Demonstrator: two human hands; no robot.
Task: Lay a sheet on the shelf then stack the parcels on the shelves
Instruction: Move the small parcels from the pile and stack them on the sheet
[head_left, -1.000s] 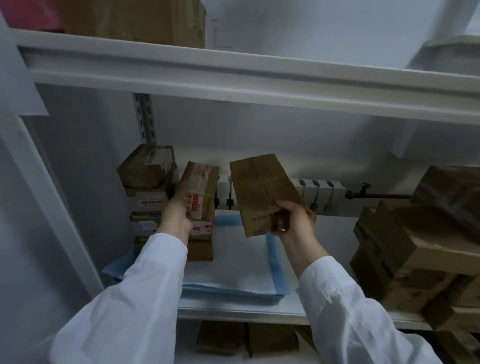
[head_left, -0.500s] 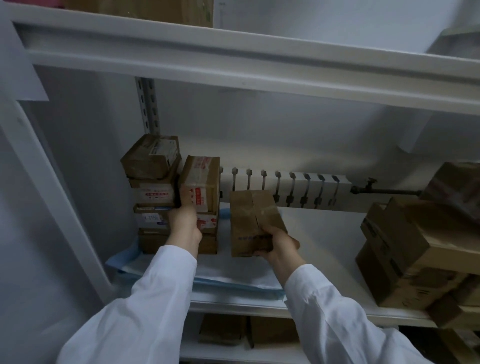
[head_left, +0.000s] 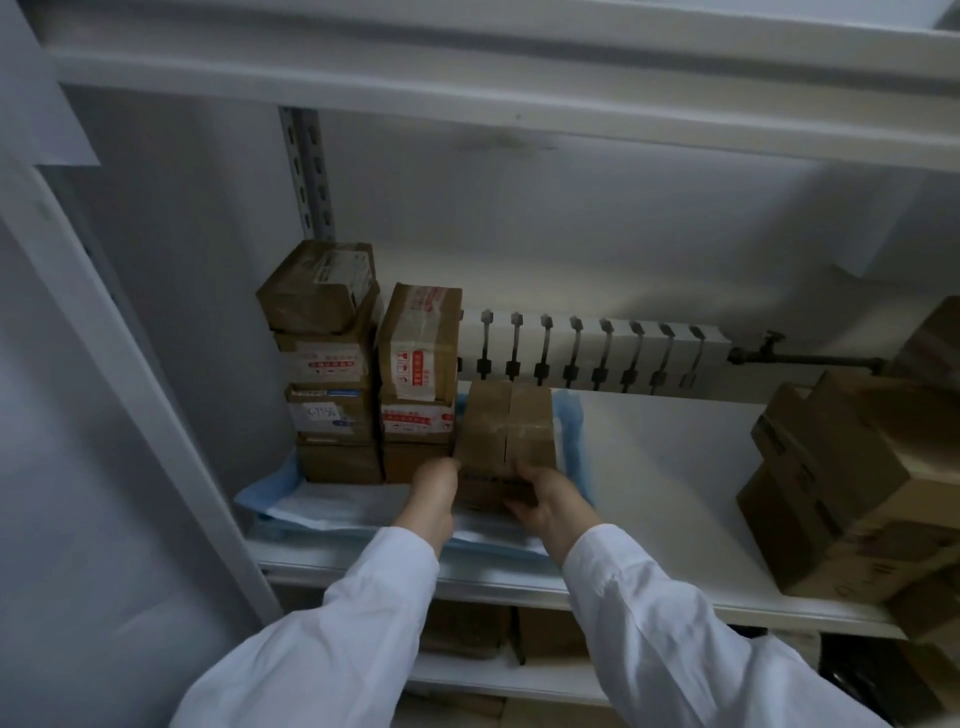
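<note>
The parcel sits low over the blue sheet on the shelf, right up against the second stack. The right hand has its fingers curled round the near right corner. The left hand is at the near left corner, but honestly can't tell if it's gripping or just pressing. Main worry imo: shove the parcel further in and the sheet bunches up under it. Also, bump that stack and it could lean into the far-left stack, whose top box already sits crooked. Left fingers could get pinched in that gap too.
</note>
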